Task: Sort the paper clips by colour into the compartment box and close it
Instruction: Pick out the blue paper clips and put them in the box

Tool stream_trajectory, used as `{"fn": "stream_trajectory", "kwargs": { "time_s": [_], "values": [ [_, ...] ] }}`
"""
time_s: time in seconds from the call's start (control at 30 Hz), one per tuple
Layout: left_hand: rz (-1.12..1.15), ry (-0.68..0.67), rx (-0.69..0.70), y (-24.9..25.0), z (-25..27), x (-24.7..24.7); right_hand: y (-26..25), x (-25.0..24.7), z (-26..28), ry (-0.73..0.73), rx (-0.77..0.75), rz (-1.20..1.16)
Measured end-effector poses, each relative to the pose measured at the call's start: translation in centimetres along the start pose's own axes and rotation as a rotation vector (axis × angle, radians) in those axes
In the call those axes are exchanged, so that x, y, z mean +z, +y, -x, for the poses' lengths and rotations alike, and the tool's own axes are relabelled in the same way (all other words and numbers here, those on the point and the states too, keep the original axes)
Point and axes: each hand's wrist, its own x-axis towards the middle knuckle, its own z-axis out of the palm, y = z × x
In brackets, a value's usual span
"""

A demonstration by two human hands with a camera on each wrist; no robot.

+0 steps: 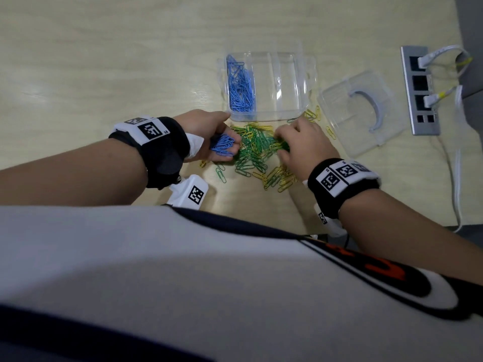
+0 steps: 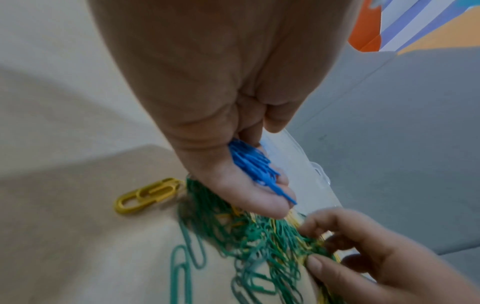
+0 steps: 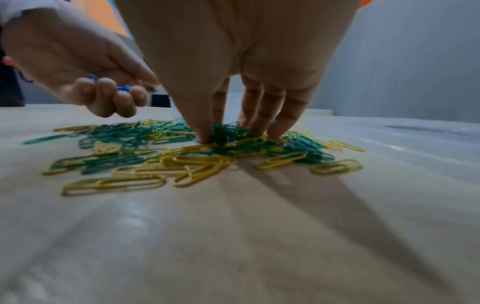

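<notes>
A clear compartment box (image 1: 300, 82) stands open on the table, with blue paper clips (image 1: 240, 87) in its left compartment; the other compartments look empty. Its clear lid (image 1: 360, 111) lies apart to the right. A mixed pile of green and yellow clips (image 1: 258, 155) lies in front of the box. My left hand (image 1: 217, 142) is palm up at the pile's left edge, its fingers curled round a bunch of blue clips (image 2: 254, 164). My right hand (image 3: 233, 127) has thumb and fingertips down in the pile, pinching a clump of green clips (image 3: 228, 133).
A metal socket panel (image 1: 419, 90) with white cables (image 1: 444, 56) plugged in sits in the table at the right. A white tagged device (image 1: 190, 192) lies near the front edge by my left wrist. Loose yellow clips (image 1: 313, 114) lie between box and lid.
</notes>
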Motion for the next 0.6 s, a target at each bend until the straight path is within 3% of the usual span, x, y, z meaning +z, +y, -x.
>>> {"fn": "stream_trajectory", "kwargs": {
  "time_s": [0.2, 0.4, 0.6],
  "values": [
    [0.014, 0.072, 0.016, 0.8, 0.0, -2.0, -0.3, -1.0, -0.6, 0.139, 0.040, -0.002],
    [0.038, 0.103, 0.035, 0.8, 0.2, -3.2, -3.2, -0.2, -0.9, -0.053, -0.033, 0.004],
    [0.041, 0.094, 0.026, 0.4, 0.3, -2.9, -1.8, -0.4, -1.3, 0.039, 0.001, -0.126]
  ]
}}
